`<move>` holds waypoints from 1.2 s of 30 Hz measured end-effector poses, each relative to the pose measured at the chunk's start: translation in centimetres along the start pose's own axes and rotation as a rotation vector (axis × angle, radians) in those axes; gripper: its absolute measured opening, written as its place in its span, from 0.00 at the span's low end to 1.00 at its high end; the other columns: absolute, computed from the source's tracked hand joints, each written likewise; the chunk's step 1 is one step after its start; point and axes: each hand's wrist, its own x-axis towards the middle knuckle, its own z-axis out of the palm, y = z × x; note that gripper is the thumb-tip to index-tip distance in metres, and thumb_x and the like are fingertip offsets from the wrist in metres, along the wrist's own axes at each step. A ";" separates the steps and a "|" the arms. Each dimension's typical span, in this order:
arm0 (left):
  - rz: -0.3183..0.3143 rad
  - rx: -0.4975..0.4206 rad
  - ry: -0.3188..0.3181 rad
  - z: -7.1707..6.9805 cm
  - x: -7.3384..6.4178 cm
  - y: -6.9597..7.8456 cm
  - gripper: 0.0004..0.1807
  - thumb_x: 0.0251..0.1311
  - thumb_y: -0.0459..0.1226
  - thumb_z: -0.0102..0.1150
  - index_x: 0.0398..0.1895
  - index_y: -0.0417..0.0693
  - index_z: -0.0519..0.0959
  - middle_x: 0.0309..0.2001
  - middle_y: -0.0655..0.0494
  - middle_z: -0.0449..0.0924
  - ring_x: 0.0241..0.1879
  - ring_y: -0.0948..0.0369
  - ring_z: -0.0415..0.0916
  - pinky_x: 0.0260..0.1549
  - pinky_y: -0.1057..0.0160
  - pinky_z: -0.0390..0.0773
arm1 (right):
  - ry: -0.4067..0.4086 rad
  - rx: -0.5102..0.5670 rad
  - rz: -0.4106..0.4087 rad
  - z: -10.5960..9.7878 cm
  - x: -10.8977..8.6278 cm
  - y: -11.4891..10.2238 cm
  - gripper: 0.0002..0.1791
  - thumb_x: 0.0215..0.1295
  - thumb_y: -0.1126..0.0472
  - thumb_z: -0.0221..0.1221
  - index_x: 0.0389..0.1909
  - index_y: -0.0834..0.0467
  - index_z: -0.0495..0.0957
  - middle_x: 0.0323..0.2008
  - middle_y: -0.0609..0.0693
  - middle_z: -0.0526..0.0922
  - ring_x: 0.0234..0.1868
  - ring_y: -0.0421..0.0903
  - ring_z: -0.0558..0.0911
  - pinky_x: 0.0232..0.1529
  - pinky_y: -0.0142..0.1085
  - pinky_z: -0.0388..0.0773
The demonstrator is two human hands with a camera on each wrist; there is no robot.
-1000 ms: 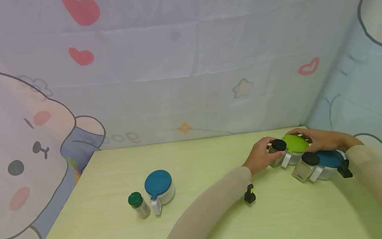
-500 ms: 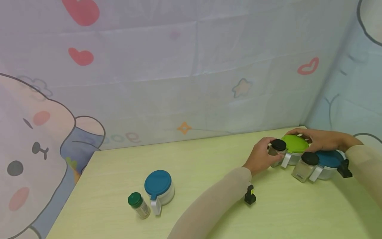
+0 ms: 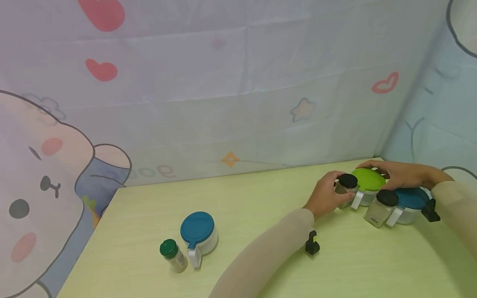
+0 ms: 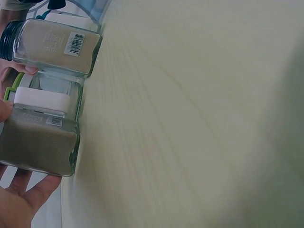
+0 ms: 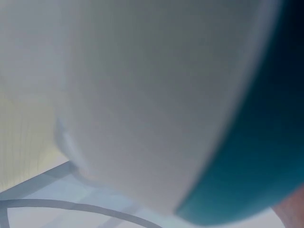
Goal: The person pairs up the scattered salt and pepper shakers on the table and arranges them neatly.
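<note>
Nothing's really budged since the earlier frame. Left hand has its fingers round the dark jar, roughly 3:30 in the head view. Right hand grips the green pot, at that jar's 3 o'clock. Pale jar sits at the pot's 5, blue pot at its 4.

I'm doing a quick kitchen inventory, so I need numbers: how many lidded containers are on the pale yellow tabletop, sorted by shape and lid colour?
Round blue-lidded pots with white handles: 2
Round lime-green-lidded pot with a white handle: 1
Square black-lidded clear glass jars: 2
Small green-lidded clear shaker: 1
Total: 6
</note>
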 end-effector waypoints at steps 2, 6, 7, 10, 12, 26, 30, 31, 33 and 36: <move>0.001 0.001 0.002 0.0 0.0 0.0 0.28 0.64 0.44 0.69 0.66 0.55 0.72 0.61 0.65 0.74 0.56 0.73 0.73 0.54 0.75 0.74 | -0.003 0.002 0.000 0.0 0.0 0.0 0.42 0.62 0.58 0.69 0.74 0.52 0.60 0.67 0.54 0.65 0.57 0.33 0.70 0.57 0.54 0.71; 0.008 0.006 0.001 0.0 0.0 0.0 0.27 0.64 0.44 0.69 0.65 0.54 0.73 0.60 0.64 0.75 0.55 0.73 0.73 0.53 0.76 0.74 | -0.008 0.021 0.005 -0.1 0.0 0.0 0.42 0.62 0.58 0.69 0.75 0.53 0.60 0.67 0.54 0.65 0.56 0.35 0.71 0.56 0.52 0.71; 0.009 0.007 -0.001 0.0 0.0 0.0 0.27 0.64 0.44 0.69 0.65 0.53 0.73 0.59 0.64 0.75 0.55 0.73 0.73 0.53 0.76 0.74 | -0.010 0.026 0.005 -0.1 0.0 -0.1 0.42 0.62 0.58 0.69 0.74 0.53 0.60 0.67 0.54 0.65 0.56 0.35 0.71 0.56 0.51 0.71; 0.012 0.009 -0.003 0.0 0.0 -0.1 0.27 0.64 0.44 0.69 0.65 0.54 0.73 0.59 0.64 0.75 0.54 0.73 0.73 0.52 0.76 0.74 | -0.010 0.026 0.003 -0.1 0.0 -0.1 0.42 0.62 0.59 0.68 0.74 0.53 0.60 0.66 0.54 0.66 0.56 0.35 0.71 0.55 0.47 0.72; 0.013 0.010 -0.001 0.0 0.0 -0.1 0.27 0.64 0.44 0.69 0.65 0.54 0.73 0.59 0.64 0.75 0.54 0.73 0.73 0.52 0.76 0.74 | -0.007 0.019 0.002 -0.1 0.0 -0.1 0.42 0.62 0.59 0.68 0.74 0.53 0.60 0.67 0.54 0.66 0.57 0.35 0.71 0.55 0.47 0.72; 0.002 -0.001 0.001 0.3 0.1 -0.3 0.28 0.64 0.44 0.69 0.65 0.53 0.73 0.60 0.64 0.75 0.56 0.72 0.73 0.54 0.76 0.74 | 0.023 -0.004 0.022 0.1 -0.1 -0.1 0.43 0.60 0.57 0.71 0.74 0.53 0.61 0.67 0.53 0.66 0.57 0.31 0.69 0.58 0.54 0.70; 0.001 -0.011 -0.007 0.2 0.2 -0.3 0.27 0.65 0.43 0.68 0.65 0.53 0.72 0.60 0.64 0.75 0.55 0.72 0.73 0.54 0.76 0.74 | 0.031 -0.015 0.021 0.1 -0.1 0.0 0.43 0.59 0.57 0.71 0.74 0.52 0.61 0.67 0.53 0.66 0.57 0.31 0.68 0.58 0.55 0.70; 0.000 -0.011 -0.008 0.2 0.2 -0.3 0.27 0.65 0.43 0.68 0.66 0.53 0.72 0.60 0.64 0.75 0.55 0.72 0.73 0.54 0.76 0.74 | 0.031 -0.016 0.022 0.1 -0.1 0.1 0.43 0.59 0.57 0.71 0.74 0.52 0.61 0.67 0.53 0.66 0.57 0.31 0.69 0.58 0.55 0.70; -0.003 -0.009 -0.011 0.2 0.1 -0.3 0.28 0.65 0.43 0.68 0.66 0.53 0.72 0.60 0.64 0.75 0.56 0.71 0.74 0.54 0.76 0.74 | 0.028 -0.017 0.024 0.1 -0.1 0.1 0.44 0.59 0.57 0.71 0.74 0.51 0.61 0.67 0.53 0.66 0.57 0.32 0.69 0.57 0.55 0.70; -0.008 -0.004 -0.014 0.2 0.0 -0.3 0.28 0.64 0.44 0.69 0.66 0.53 0.72 0.60 0.64 0.75 0.56 0.71 0.74 0.54 0.75 0.74 | 0.022 -0.016 0.029 0.1 -0.1 0.2 0.44 0.59 0.57 0.70 0.75 0.51 0.60 0.68 0.53 0.65 0.57 0.33 0.69 0.57 0.54 0.70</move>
